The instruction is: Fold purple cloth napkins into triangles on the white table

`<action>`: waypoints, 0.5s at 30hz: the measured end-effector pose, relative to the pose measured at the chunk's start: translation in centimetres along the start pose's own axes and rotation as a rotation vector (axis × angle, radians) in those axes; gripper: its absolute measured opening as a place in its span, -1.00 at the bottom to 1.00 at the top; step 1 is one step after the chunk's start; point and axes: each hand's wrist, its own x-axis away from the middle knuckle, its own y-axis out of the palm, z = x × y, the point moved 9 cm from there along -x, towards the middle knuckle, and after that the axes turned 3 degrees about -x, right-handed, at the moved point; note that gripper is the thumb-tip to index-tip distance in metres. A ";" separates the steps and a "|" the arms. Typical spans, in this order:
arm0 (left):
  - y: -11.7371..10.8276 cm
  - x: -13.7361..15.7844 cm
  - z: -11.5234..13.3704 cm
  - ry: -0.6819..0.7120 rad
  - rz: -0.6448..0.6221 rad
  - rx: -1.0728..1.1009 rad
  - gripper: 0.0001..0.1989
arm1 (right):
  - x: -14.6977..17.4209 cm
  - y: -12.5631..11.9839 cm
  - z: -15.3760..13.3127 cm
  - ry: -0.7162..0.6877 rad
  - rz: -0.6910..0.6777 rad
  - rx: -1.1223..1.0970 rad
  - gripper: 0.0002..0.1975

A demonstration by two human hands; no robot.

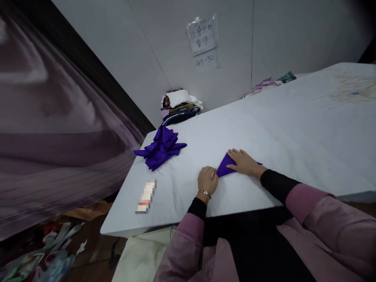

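Note:
A folded purple cloth napkin point(225, 166) lies on the white-covered table, narrowing to a point on its left. My left hand point(207, 180) is closed at that left tip, with the fingers curled and the thumb against the cloth. Flat on the napkin's right part rests my right hand point(242, 161), its fingers stretched out and spread. A small purple tip shows behind the right wrist; the rest of that side is hidden under the hand. To the left, a loose heap of purple napkins point(161, 149) sits apart from both hands.
A blurred-out phone-like object point(146, 196) lies near the front left of the table point(182, 196). Folded clothes point(179, 105) are stacked behind the table by the wall. A paper sign point(203, 35) hangs above. A mauve curtain point(58, 129) hangs at left.

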 end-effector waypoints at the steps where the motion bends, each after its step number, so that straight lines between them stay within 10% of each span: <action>1: 0.0 -0.8 0.7 0.012 0.022 0.007 -0.76 | 0.0 0.0 0.0 -0.005 0.003 0.007 -0.19; 9: 7.6 -3.4 4.0 -0.019 -0.298 -0.113 -0.22 | 0.0 0.6 0.2 -0.050 0.028 0.038 -0.30; 15: 8.4 -2.8 3.3 -0.035 -0.348 -0.191 -0.14 | 0.3 0.6 0.3 -0.049 0.046 0.036 -0.36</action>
